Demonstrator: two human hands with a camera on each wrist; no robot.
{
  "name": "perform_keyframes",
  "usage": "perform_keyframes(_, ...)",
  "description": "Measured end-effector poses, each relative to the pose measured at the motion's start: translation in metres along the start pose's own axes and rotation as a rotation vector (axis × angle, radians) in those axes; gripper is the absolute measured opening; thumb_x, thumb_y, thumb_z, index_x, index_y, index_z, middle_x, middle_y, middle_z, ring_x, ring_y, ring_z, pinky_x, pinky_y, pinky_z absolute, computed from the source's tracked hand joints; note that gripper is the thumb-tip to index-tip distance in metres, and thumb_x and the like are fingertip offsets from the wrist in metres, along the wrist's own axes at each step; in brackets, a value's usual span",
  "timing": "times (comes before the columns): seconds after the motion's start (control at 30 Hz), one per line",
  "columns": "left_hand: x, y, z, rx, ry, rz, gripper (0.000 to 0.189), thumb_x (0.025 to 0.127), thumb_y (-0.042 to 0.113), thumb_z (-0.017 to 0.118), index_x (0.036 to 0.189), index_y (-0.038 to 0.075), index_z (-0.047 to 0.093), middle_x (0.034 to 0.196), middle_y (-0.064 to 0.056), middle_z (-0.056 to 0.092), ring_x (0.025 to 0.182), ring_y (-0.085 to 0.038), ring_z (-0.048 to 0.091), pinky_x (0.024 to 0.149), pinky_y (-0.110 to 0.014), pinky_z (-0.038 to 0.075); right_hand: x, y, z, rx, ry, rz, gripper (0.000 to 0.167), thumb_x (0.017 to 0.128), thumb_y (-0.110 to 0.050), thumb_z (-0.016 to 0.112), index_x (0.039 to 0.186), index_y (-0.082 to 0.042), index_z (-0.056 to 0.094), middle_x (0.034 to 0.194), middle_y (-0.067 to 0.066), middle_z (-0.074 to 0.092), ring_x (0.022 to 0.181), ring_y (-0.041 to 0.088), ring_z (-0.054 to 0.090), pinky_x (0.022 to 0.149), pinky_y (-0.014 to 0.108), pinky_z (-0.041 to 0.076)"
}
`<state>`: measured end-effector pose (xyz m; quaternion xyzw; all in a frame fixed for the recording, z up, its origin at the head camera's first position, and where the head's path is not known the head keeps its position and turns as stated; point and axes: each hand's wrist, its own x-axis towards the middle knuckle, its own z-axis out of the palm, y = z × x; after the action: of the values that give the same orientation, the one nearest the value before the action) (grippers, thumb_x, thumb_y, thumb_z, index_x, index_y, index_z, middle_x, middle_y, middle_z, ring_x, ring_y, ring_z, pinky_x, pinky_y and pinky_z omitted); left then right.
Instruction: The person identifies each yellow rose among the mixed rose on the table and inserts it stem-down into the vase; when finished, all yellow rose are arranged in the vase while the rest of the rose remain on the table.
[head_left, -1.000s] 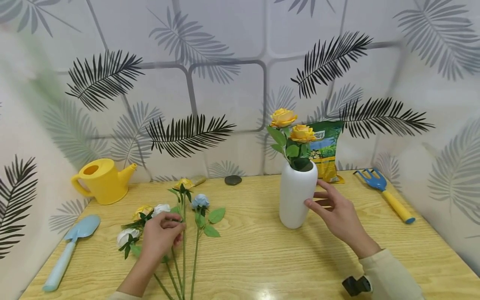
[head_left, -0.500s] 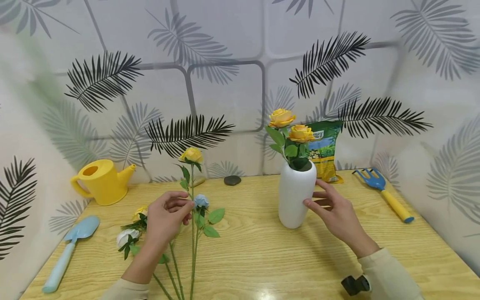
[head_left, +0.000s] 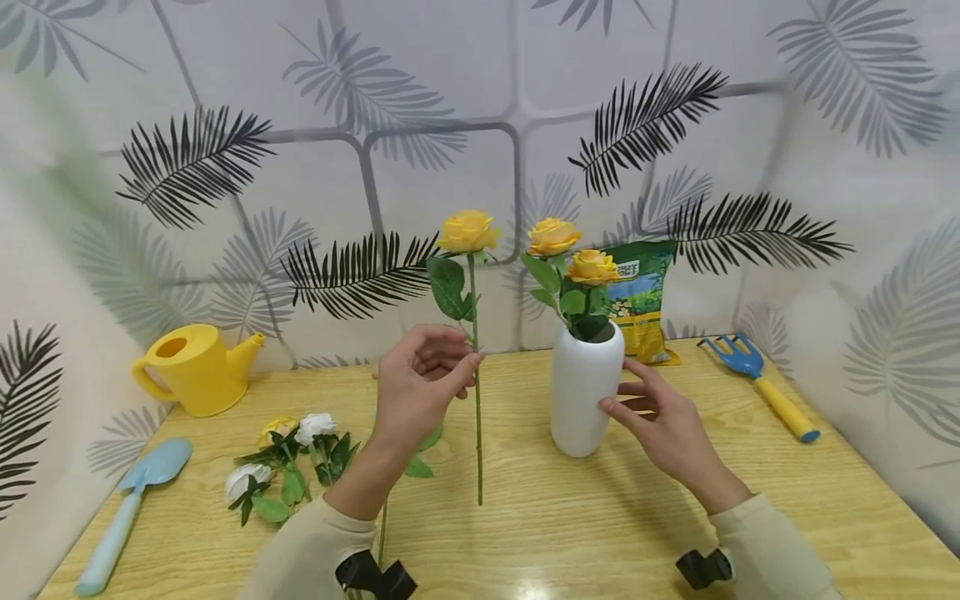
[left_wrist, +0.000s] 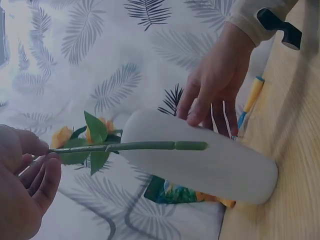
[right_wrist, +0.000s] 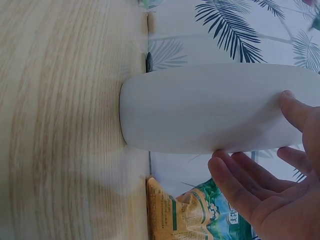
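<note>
My left hand (head_left: pixel 423 379) pinches the green stem of a yellow rose (head_left: pixel 468 232) between thumb and fingers. The rose stands upright over the table, left of a white vase (head_left: pixel 583 400). In the left wrist view the stem's cut end (left_wrist: pixel 192 145) shows in front of the vase. My right hand (head_left: pixel 667 425) holds the vase's right side, thumb on the front and fingers round the side. Two orange-yellow roses (head_left: pixel 592 267) stand in the vase; their lower stems are hidden inside. On the table lie white roses (head_left: pixel 315 427) and another yellow rose (head_left: pixel 277 429), partly behind my left arm.
A yellow watering can (head_left: pixel 198 371) and a light blue trowel (head_left: pixel 138 508) are at the left. Behind the vase leans a green and yellow bag (head_left: pixel 641 300). A blue hand fork with a yellow handle (head_left: pixel 783 408) lies at the right. A patterned wall borders the table (head_left: pixel 547 517).
My left hand has lifted the yellow rose from among the flowers on the table and carried it up and right, close to the vase. My right hand stays on the vase.
</note>
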<state>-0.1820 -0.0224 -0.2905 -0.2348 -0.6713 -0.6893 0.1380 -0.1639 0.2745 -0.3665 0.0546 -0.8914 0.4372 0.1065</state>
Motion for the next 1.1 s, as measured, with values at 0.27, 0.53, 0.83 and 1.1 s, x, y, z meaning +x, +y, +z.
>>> perform_keyframes(0.27, 0.026, 0.013, 0.042, -0.017, -0.056, 0.082, 0.021, 0.089, -0.007, 0.07, 0.108, -0.007, 0.062, 0.096, -0.027, 0.068, 0.067, -0.005, 0.063, 0.061, -0.021, 0.055, 0.0, 0.001, -0.001, 0.013, 0.013, -0.006, 0.064, 0.098, -0.031, 0.067, 0.153, -0.012, 0.04, 0.129, 0.025, 0.066, 0.108, 0.039, 0.07, 0.086, 0.051, 0.06)
perform_keyframes(0.53, 0.052, 0.023, 0.07, 0.045, -0.051, 0.207, 0.02, 0.089, -0.002, 0.072, 0.107, -0.005, 0.063, 0.095, -0.023, 0.07, 0.071, -0.019, 0.065, 0.066, -0.024, 0.056, 0.0, 0.002, -0.001, 0.031, 0.011, -0.012, 0.063, 0.098, -0.03, 0.067, 0.152, -0.014, 0.041, 0.128, 0.026, 0.066, 0.108, 0.04, 0.07, 0.086, 0.051, 0.06)
perform_keyframes(0.83, 0.076, 0.039, 0.089, 0.032, -0.052, 0.309, 0.02, 0.093, -0.001, 0.068, 0.111, -0.007, 0.06, 0.101, -0.023, 0.068, 0.088, -0.03, 0.068, 0.075, -0.022, 0.056, 0.001, 0.002, -0.001, 0.03, 0.011, -0.011, 0.063, 0.098, -0.031, 0.067, 0.153, -0.014, 0.04, 0.13, 0.026, 0.065, 0.109, 0.04, 0.07, 0.087, 0.051, 0.06)
perform_keyframes(1.1, 0.091, 0.051, 0.104, 0.041, -0.018, 0.397, 0.02, 0.094, -0.002, 0.067, 0.112, -0.008, 0.06, 0.103, -0.023, 0.067, 0.086, -0.029, 0.067, 0.077, -0.024, 0.057, 0.0, 0.001, -0.001, 0.032, 0.006, -0.007, 0.064, 0.098, -0.032, 0.067, 0.153, -0.015, 0.04, 0.131, 0.025, 0.065, 0.109, 0.04, 0.07, 0.087, 0.052, 0.06)
